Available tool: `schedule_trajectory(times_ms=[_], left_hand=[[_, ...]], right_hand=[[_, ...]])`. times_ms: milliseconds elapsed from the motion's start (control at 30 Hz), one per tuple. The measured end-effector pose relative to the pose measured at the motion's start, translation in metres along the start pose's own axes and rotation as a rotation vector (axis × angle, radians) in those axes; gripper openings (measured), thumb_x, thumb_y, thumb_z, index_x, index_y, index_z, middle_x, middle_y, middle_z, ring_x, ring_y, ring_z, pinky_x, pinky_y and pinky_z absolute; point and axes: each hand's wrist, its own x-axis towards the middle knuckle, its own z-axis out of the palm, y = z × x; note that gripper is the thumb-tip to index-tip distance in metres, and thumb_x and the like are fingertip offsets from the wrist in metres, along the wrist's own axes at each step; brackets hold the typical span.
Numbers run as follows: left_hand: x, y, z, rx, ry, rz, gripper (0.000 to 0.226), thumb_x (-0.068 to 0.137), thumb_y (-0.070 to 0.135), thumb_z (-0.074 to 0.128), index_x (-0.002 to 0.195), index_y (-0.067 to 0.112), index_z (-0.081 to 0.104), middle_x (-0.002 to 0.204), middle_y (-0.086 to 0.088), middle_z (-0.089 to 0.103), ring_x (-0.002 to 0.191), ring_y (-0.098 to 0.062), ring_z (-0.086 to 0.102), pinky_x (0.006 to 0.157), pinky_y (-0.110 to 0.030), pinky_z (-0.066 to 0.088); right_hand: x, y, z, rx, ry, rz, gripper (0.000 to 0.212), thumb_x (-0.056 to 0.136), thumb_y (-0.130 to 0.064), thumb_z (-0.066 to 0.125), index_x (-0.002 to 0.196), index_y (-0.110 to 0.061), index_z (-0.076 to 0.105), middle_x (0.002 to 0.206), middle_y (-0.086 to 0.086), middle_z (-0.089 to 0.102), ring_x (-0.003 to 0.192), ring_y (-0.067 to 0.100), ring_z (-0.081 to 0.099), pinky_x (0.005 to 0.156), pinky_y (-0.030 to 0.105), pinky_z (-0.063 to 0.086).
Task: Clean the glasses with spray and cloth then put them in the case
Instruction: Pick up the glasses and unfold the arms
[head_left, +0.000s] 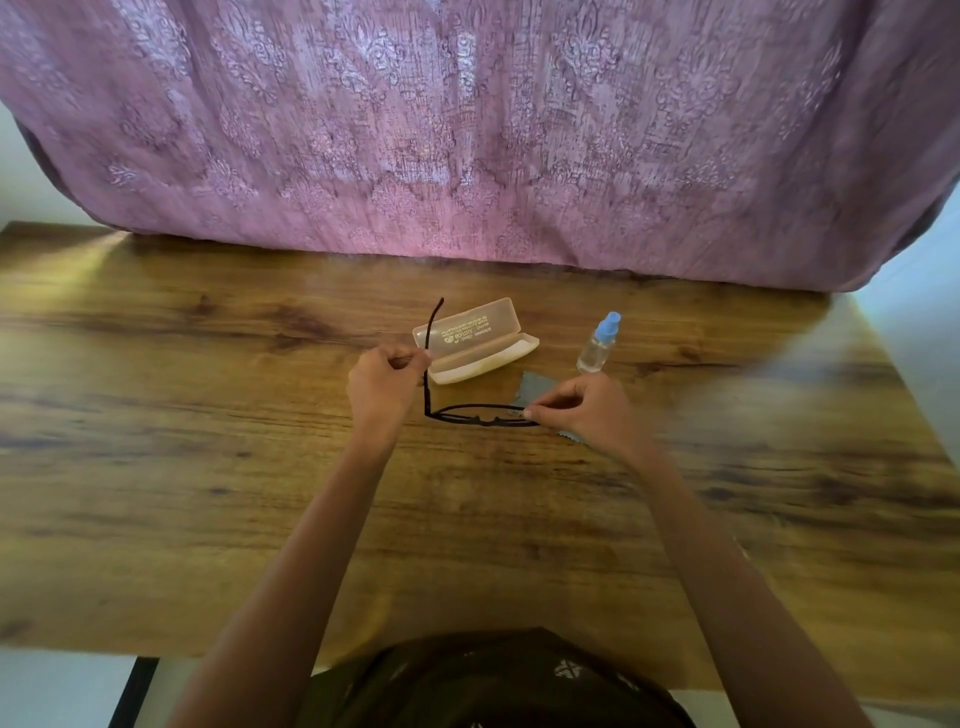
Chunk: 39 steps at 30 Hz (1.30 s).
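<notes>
Glasses (480, 415): held above tabletop (208, 493).
Left hand (382, 382): fingers pinched on temple arm.
Right hand (582, 408): fingers pinched on frame end.
Case (475, 340): open.

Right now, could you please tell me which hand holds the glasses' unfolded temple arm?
The left hand grips the temple arm of the thin black-framed glasses; the right hand pinches the frame's end.

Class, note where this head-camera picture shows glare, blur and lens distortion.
Head view: pale glare washes the wooden table at right; the wide-angle lens bows its far edge and the pink curtain; corners are soft, while the glasses case and spray bottle at centre look fairly sharp.
</notes>
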Motion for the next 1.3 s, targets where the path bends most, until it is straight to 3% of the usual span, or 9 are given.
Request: schedule_trajectory(times_ms=[167,467,600,867,1000,1133,1233,1300], left_hand=[[-0.002,0.002,-0.001,-0.048,0.023,-0.008,0.019,0.089,0.032,0.067,0.101,0.018,0.072,0.082,0.014,0.064,0.072,0.005,0.056,0.058,-0.012,0.038],[-0.004,0.002,-0.004,-0.11,0.032,-0.035,0.011,0.089,0.03,0.068,0.094,0.021,0.07,0.085,0.011,0.068,0.082,-0.008,0.065,0.069,-0.022,0.049],[-0.004,0.002,-0.004,-0.122,0.032,-0.056,0.013,0.089,0.029,0.067,0.095,0.018,0.07,0.085,0.011,0.067,0.086,-0.012,0.066,0.077,-0.028,0.053],[-0.009,0.001,-0.006,-0.196,0.005,-0.076,0.003,0.09,0.024,0.067,0.09,0.021,0.068,0.088,0.006,0.068,0.086,-0.013,0.064,0.081,-0.03,0.056],[-0.014,0.001,-0.009,-0.232,-0.015,-0.082,0.017,0.088,0.021,0.07,0.103,0.019,0.061,0.094,0.003,0.066,0.085,-0.009,0.063,0.076,-0.025,0.054],[-0.018,0.002,-0.016,-0.074,-0.041,0.081,0.023,0.088,0.018,0.068,0.108,0.02,0.058,0.102,0.001,0.063,0.085,-0.006,0.059,0.067,-0.015,0.044],[-0.023,0.003,-0.027,0.059,-0.083,0.341,0.023,0.087,0.015,0.07,0.109,0.018,0.067,0.118,-0.001,0.054,0.102,-0.012,0.053,0.079,-0.011,0.039],[-0.027,0.003,-0.036,0.131,-0.135,0.578,0.02,0.085,0.012,0.071,0.105,0.018,0.072,0.117,0.001,0.058,0.11,-0.012,0.048,0.09,-0.013,0.035]], right_hand=[[-0.001,-0.002,0.007,0.028,0.063,-0.027,0.014,0.08,-0.027,0.078,0.085,-0.015,0.074,0.074,-0.005,0.072,0.059,-0.004,0.064,0.051,0.006,0.045],[0.0,0.001,0.014,0.093,0.174,-0.062,0.008,0.084,-0.026,0.075,0.083,-0.019,0.071,0.074,-0.002,0.073,0.062,0.008,0.07,0.059,0.017,0.056],[0.001,0.002,0.017,0.141,0.226,-0.036,0.014,0.085,-0.025,0.074,0.09,-0.012,0.071,0.076,0.001,0.072,0.067,0.013,0.072,0.065,0.025,0.059],[0.002,-0.002,0.017,0.274,0.331,-0.024,0.008,0.087,-0.021,0.072,0.088,-0.014,0.067,0.077,0.003,0.071,0.062,0.007,0.071,0.055,0.014,0.055],[0.004,-0.002,0.018,0.315,0.376,-0.024,0.014,0.088,-0.021,0.071,0.097,-0.011,0.069,0.08,0.001,0.072,0.064,0.006,0.071,0.055,0.012,0.053],[0.004,-0.002,0.018,0.34,0.413,-0.038,0.024,0.089,-0.019,0.07,0.11,-0.009,0.07,0.08,-0.005,0.071,0.062,0.005,0.071,0.055,0.01,0.051],[0.006,-0.004,0.017,0.338,0.43,-0.039,0.024,0.089,-0.019,0.07,0.111,-0.009,0.071,0.082,-0.007,0.072,0.061,0.007,0.072,0.056,0.013,0.054],[0.008,-0.005,0.015,0.343,0.449,-0.041,0.022,0.089,-0.019,0.07,0.11,-0.011,0.072,0.084,-0.006,0.072,0.061,0.008,0.072,0.059,0.018,0.058]])
